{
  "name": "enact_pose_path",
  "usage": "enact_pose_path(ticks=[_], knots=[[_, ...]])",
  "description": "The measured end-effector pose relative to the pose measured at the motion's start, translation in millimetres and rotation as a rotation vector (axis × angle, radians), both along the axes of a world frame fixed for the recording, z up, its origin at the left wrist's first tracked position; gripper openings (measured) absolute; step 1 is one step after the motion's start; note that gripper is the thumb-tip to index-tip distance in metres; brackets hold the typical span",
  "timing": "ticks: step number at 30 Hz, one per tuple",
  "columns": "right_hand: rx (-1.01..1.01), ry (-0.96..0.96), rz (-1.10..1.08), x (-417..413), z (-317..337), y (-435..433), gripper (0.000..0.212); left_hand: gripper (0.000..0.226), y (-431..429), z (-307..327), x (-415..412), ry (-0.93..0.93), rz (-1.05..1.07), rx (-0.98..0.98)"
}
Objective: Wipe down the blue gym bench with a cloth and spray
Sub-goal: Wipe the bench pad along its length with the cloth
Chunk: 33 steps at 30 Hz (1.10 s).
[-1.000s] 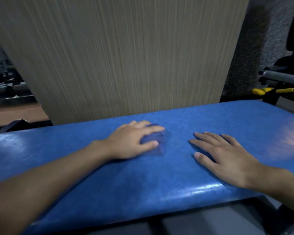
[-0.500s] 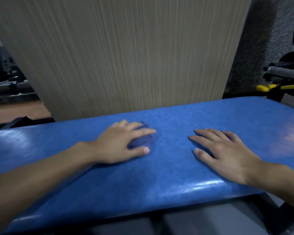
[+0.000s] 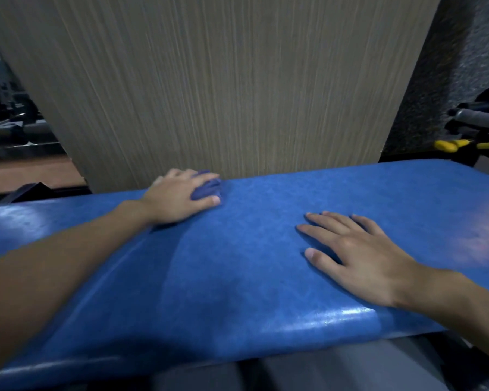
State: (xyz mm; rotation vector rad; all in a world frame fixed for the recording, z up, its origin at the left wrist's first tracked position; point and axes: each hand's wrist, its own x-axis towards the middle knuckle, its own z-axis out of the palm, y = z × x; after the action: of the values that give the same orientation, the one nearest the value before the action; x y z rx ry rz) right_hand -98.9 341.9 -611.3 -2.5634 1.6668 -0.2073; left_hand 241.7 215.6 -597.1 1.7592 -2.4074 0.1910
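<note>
The blue gym bench [image 3: 251, 263] runs across the view from left to right. My left hand [image 3: 178, 197] lies at the bench's far edge, its fingers and thumb curled round a bunched blue cloth [image 3: 206, 187] that it presses on the pad. Most of the cloth is hidden under that hand. My right hand [image 3: 359, 255] rests flat on the pad nearer the front edge, fingers straight and spread, holding nothing. No spray bottle is in view.
A tall beige wood-grain panel [image 3: 223, 86] stands right behind the bench. Grey bar grips [image 3: 480, 117] and a yellow-handled part [image 3: 449, 145] of gym equipment sit at the far right. Dark equipment [image 3: 9, 128] lies at the far left.
My left hand has slid the cloth away from me and slightly left, from mid-pad to the bench's far edge. My right hand has stayed flat in place.
</note>
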Motion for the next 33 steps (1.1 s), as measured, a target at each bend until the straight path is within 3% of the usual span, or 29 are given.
enact_pose_path(ticks=[2, 7, 16, 23, 27, 30, 33], knots=[[-0.002, 0.001, 0.001, -0.8, -0.3, -0.5, 0.068, 0.077, -22.4, 1.8, 20.0, 0.062, 0.07, 0.052], [0.0, 0.004, -0.004, 0.6, -0.1, -1.1, 0.068, 0.063, 1.2, -4.7, 3.8, 0.047, -0.005, 0.019], [-0.027, -0.068, -0.053, 2.7, 8.3, -1.1, 0.059, 0.059, 172.4, -6.8, -76.9, -0.018, -0.665, -0.073], [-0.009, -0.019, 0.051, 26.0, 0.4, 7.8, 0.068, 0.061, 95.9, -0.7, -43.9, 0.039, -0.424, 0.048], [0.001, -0.017, 0.047, 24.4, -1.0, 7.3, 0.067, 0.064, 7.6, -0.3, 18.4, 0.013, -0.107, 0.008], [0.003, -0.009, 0.039, 26.2, 0.4, 8.9, 0.066, 0.055, -33.2, -0.9, 54.5, 0.044, 0.132, 0.02], [0.007, -0.009, 0.031, 27.7, 1.5, 9.3, 0.064, 0.053, -24.9, -4.8, 49.1, 0.03, 0.126, -0.001]])
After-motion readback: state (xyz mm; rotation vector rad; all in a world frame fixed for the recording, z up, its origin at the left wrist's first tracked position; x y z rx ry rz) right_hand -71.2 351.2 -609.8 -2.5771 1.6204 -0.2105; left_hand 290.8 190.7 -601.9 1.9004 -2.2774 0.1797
